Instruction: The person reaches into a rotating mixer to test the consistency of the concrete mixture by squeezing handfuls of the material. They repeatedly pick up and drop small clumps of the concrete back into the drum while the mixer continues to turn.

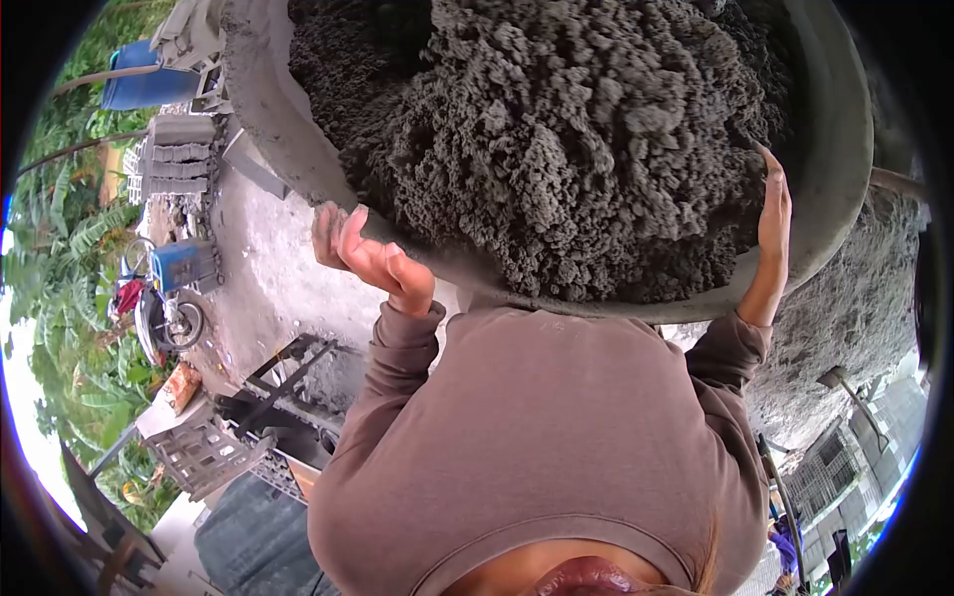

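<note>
A large round grey container [850,189] fills the top of the view, heaped with dark, damp, crumbly grey material [556,149]. My left hand [373,253] is just outside the rim at the left, its fingers loosely bent and apart, with nothing in it. Inside the right part of the container, my right hand [773,223] is held edge-on with its fingers stretched out, beside the material. Its fingertips are at the edge of the heap; the palm side is mostly hidden.
At the left are a motorbike [169,313], a blue barrel [144,77] and stacked grey blocks [179,159]. A dark metal frame [288,382] stands at lower left. A big grey heap [835,318] lies at the right, near a long-handled tool [860,402].
</note>
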The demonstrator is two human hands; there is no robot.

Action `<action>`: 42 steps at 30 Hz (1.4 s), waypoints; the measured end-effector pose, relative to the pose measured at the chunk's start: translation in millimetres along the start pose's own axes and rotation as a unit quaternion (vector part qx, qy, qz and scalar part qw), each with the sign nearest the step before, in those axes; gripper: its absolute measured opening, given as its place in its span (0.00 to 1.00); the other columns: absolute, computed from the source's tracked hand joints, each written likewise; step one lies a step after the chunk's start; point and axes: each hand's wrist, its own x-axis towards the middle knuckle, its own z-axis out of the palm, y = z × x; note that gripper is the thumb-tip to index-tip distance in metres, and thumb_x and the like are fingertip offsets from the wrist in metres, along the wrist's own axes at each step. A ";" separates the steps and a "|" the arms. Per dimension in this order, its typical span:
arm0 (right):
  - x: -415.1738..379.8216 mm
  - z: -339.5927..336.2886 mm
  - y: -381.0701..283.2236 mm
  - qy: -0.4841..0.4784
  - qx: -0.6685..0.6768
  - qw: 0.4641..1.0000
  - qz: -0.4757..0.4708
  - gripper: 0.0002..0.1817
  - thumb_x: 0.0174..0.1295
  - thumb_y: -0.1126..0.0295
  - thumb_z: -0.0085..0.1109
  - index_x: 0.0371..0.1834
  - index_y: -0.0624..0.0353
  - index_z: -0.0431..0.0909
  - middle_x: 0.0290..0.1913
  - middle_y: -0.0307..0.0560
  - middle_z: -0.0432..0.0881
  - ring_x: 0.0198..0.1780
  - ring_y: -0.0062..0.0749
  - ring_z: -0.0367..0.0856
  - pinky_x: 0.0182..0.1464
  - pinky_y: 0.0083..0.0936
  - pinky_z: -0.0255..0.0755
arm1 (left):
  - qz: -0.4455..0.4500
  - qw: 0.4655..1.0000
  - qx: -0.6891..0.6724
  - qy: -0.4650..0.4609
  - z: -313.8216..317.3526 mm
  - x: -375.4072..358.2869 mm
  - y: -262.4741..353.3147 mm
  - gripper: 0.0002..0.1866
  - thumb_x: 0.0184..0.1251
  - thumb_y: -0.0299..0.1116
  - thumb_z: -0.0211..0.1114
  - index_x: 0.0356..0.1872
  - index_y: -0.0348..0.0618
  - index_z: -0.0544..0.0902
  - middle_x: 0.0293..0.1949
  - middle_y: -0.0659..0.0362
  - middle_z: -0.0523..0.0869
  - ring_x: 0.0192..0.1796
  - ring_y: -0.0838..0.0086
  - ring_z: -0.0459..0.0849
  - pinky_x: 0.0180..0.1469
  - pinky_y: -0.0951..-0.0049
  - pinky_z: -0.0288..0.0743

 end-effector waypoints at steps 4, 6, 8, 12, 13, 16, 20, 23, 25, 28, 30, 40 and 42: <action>5.2 -9.4 9.6 0.070 0.011 0.997 0.040 0.35 0.72 0.44 0.48 0.71 0.61 0.64 0.70 0.53 0.68 0.73 0.37 0.62 0.73 0.31 0.53 | -0.015 1.000 -0.016 0.007 5.4 0.1 6.9 0.23 0.69 0.45 0.45 0.51 0.34 0.73 0.61 0.40 0.65 0.69 0.53 0.56 0.69 0.48 0.51; 8.3 -19.0 11.5 0.117 -0.022 0.992 0.045 0.38 0.71 0.45 0.50 0.73 0.66 0.61 0.72 0.55 0.66 0.74 0.39 0.61 0.73 0.30 0.52 | -0.023 1.000 -0.018 -0.007 5.8 0.6 7.2 0.22 0.69 0.44 0.46 0.51 0.35 0.74 0.60 0.41 0.67 0.69 0.54 0.56 0.69 0.49 0.51; 7.5 -33.8 9.6 0.147 -0.064 0.986 0.036 0.38 0.70 0.46 0.53 0.72 0.67 0.61 0.72 0.56 0.66 0.73 0.40 0.63 0.72 0.30 0.54 | -0.025 0.999 -0.016 -0.012 5.5 -3.4 11.0 0.21 0.69 0.43 0.46 0.50 0.35 0.74 0.60 0.42 0.67 0.69 0.54 0.57 0.69 0.49 0.51; 8.8 -49.3 10.2 0.208 -0.073 0.975 0.016 0.34 0.70 0.49 0.54 0.67 0.67 0.69 0.66 0.55 0.73 0.68 0.40 0.69 0.70 0.29 0.57 | -0.035 0.999 -0.004 -0.032 3.3 -2.8 11.3 0.19 0.67 0.40 0.46 0.48 0.36 0.76 0.61 0.42 0.68 0.68 0.55 0.58 0.69 0.50 0.51; 8.6 -54.1 10.3 0.213 -0.090 0.973 0.022 0.35 0.68 0.48 0.55 0.67 0.67 0.69 0.66 0.56 0.73 0.68 0.40 0.69 0.69 0.29 0.58 | -0.036 0.999 -0.004 -0.033 2.6 -1.7 11.8 0.19 0.67 0.40 0.46 0.48 0.36 0.76 0.61 0.42 0.68 0.68 0.55 0.58 0.69 0.50 0.51; 12.0 -81.6 19.1 0.201 -0.133 0.969 0.046 0.36 0.68 0.47 0.55 0.67 0.67 0.69 0.67 0.56 0.73 0.68 0.40 0.69 0.69 0.28 0.59 | -0.032 0.997 0.018 -0.069 2.0 -1.2 22.2 0.18 0.68 0.38 0.44 0.46 0.34 0.75 0.61 0.43 0.66 0.69 0.58 0.59 0.70 0.50 0.53; 15.6 -85.1 9.7 0.123 -0.162 0.975 0.095 0.43 0.62 0.39 0.57 0.69 0.65 0.67 0.69 0.59 0.70 0.71 0.45 0.66 0.70 0.33 0.58 | -0.040 0.997 0.005 -0.070 2.4 -0.7 24.3 0.17 0.66 0.36 0.45 0.44 0.35 0.77 0.61 0.44 0.66 0.68 0.59 0.60 0.70 0.51 0.54; 9.8 -70.2 -0.7 0.070 -0.259 0.953 0.139 0.56 0.55 0.31 0.58 0.74 0.66 0.58 0.73 0.63 0.62 0.75 0.55 0.59 0.72 0.39 0.55 | -0.046 0.996 -0.011 -0.072 3.2 -1.0 28.6 0.16 0.64 0.34 0.48 0.44 0.37 0.78 0.61 0.45 0.67 0.68 0.58 0.60 0.70 0.52 0.54; 10.2 -62.4 38.7 0.080 -0.368 0.924 0.069 0.55 0.55 0.33 0.61 0.72 0.69 0.59 0.74 0.64 0.60 0.75 0.56 0.57 0.71 0.41 0.57 | -0.051 0.996 -0.029 -0.067 4.2 -1.0 28.1 0.15 0.63 0.34 0.50 0.44 0.38 0.79 0.61 0.46 0.69 0.67 0.57 0.60 0.69 0.52 0.54; 8.7 -64.7 49.7 0.013 -0.371 0.926 0.060 0.41 0.57 0.51 0.68 0.67 0.69 0.66 0.64 0.64 0.72 0.65 0.53 0.71 0.64 0.40 0.66 | -0.050 0.996 -0.039 -0.069 4.8 -1.3 27.5 0.14 0.62 0.33 0.50 0.44 0.38 0.79 0.60 0.46 0.69 0.67 0.58 0.60 0.69 0.52 0.54; 7.7 -64.6 29.6 -0.126 -0.300 0.927 0.188 0.28 0.57 0.66 0.68 0.61 0.63 0.74 0.45 0.57 0.85 0.47 0.44 0.84 0.52 0.34 0.74 | -0.055 0.995 -0.034 -0.080 3.5 -1.1 31.5 0.13 0.62 0.32 0.52 0.43 0.39 0.79 0.59 0.46 0.70 0.67 0.57 0.61 0.68 0.53 0.56; 8.0 -47.1 18.3 -0.202 -0.175 0.957 0.115 0.20 0.60 0.72 0.64 0.57 0.60 0.78 0.33 0.49 0.84 0.33 0.29 0.79 0.40 0.28 0.73 | 0.055 0.894 -0.057 -0.440 39.0 68.6 58.5 0.19 0.59 0.25 0.59 0.54 0.36 0.78 0.54 0.48 0.79 0.58 0.53 0.77 0.62 0.59 0.70; 8.7 -48.8 31.7 -0.198 -0.182 0.956 0.120 0.20 0.59 0.73 0.64 0.57 0.60 0.78 0.32 0.50 0.83 0.32 0.31 0.80 0.40 0.29 0.73 | 0.094 0.860 -0.044 -0.500 54.6 78.6 49.4 0.21 0.59 0.26 0.59 0.55 0.35 0.77 0.54 0.47 0.80 0.58 0.53 0.77 0.62 0.59 0.70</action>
